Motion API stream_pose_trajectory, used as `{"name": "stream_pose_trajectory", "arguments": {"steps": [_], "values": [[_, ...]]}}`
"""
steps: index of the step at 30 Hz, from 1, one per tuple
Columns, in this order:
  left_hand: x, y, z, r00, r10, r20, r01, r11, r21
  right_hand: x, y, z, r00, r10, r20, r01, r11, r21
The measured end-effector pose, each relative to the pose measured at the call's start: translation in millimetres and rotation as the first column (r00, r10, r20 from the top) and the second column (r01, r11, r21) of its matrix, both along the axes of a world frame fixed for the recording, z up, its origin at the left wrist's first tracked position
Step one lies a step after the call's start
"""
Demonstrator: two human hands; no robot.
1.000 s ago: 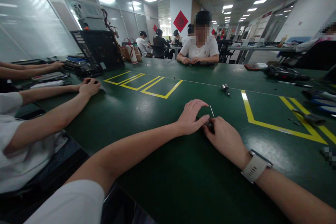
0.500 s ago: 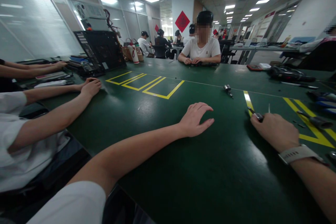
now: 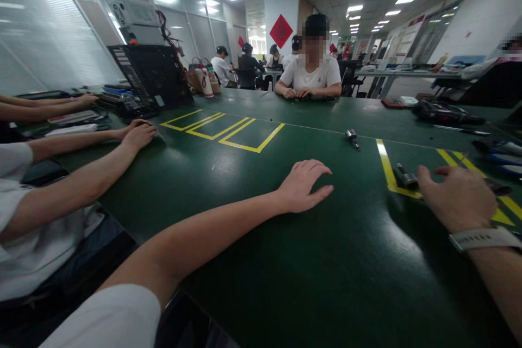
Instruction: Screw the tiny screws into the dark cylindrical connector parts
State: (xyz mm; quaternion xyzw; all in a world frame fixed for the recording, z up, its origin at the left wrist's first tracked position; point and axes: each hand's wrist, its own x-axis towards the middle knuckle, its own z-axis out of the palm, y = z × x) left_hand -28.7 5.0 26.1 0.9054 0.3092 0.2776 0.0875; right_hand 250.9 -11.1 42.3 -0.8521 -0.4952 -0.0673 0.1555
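Observation:
My left hand (image 3: 305, 186) rests on the green table (image 3: 261, 261), fingers curved and thumb apart, with nothing in it. At the right, my right hand (image 3: 459, 196), wearing a pale watch strap, hovers over the table with thumb and fingers apart. Just left of its thumb, a metal cylindrical part with a thin shaft (image 3: 408, 178) lies inside a yellow tape outline (image 3: 387, 168). Another dark metal part (image 3: 499, 188) is partly hidden behind that hand. Further back, a similar small metal part with a narrow tip (image 3: 352, 138) lies between my hands.
Yellow tape boxes (image 3: 240, 149) mark the left middle of the table. A co-worker's hands (image 3: 141, 133) rest at the left, near a black computer case (image 3: 153, 76). Another person (image 3: 312, 73) sits opposite. A black bundle (image 3: 446, 113) and blue-handled tools (image 3: 503, 155) lie at the right.
My right hand has let go of the metal cylindrical part and moved right. The part now lies within the tape outline. My left hand has stayed put.

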Motion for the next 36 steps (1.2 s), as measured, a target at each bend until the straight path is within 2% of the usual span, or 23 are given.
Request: {"name": "stream_pose_trajectory", "arguments": {"steps": [2, 5, 8, 12, 18, 23, 26, 29, 33, 36], "values": [[1, 1, -0.8, 1.0, 0.0, 0.01, 0.0, 1.0, -0.005, -6, 3, 1.5, 0.999, 0.015, 0.037, -0.017, 0.999, 0.05], [1, 2, -1.1, 1.0, 0.007, 0.028, -0.006, 0.999, -0.039, -24, 14, 0.7, 0.988, 0.147, 0.051, -0.15, 0.988, 0.044], [1, 3, -0.4, 0.999, 0.024, 0.047, -0.02, 0.996, -0.083, -43, 37, -3.6, 0.965, 0.26, 0.025, -0.26, 0.965, -0.02], [0, 6, 0.6, 0.997, 0.041, 0.068, -0.031, 0.99, -0.135, -59, 78, -9.3, 0.952, 0.305, 0.002, -0.303, 0.947, -0.102], [-3, 9, 2.4, 0.997, 0.034, 0.074, -0.019, 0.979, -0.203, -60, 130, -14.0, 0.975, 0.223, 0.002, -0.221, 0.964, -0.149], [-4, 11, 4.9, 0.997, 0.045, 0.067, -0.026, 0.966, -0.256, -58, 152, -19.5, 0.987, 0.158, -0.025, -0.16, 0.963, -0.218], [-3, 12, 3.9, 0.997, 0.05, 0.062, -0.031, 0.962, -0.272, -59, 151, -22.2, 0.986, 0.161, -0.034, -0.165, 0.955, -0.248], [-1, 15, 0.5, 0.992, 0.095, 0.08, -0.068, 0.955, -0.29, -63, 139, -24.5, 0.981, 0.192, -0.031, -0.193, 0.946, -0.259], [1, 18, -3.8, 0.97, 0.224, 0.093, -0.178, 0.917, -0.356, -77, 107, -26.8, 0.967, 0.255, -0.015, -0.25, 0.935, -0.253], [2, 18, -5.6, 0.94, 0.334, 0.073, -0.282, 0.878, -0.387, -92, 71, -26.7, 0.928, 0.372, -0.004, -0.363, 0.904, -0.224]]}}
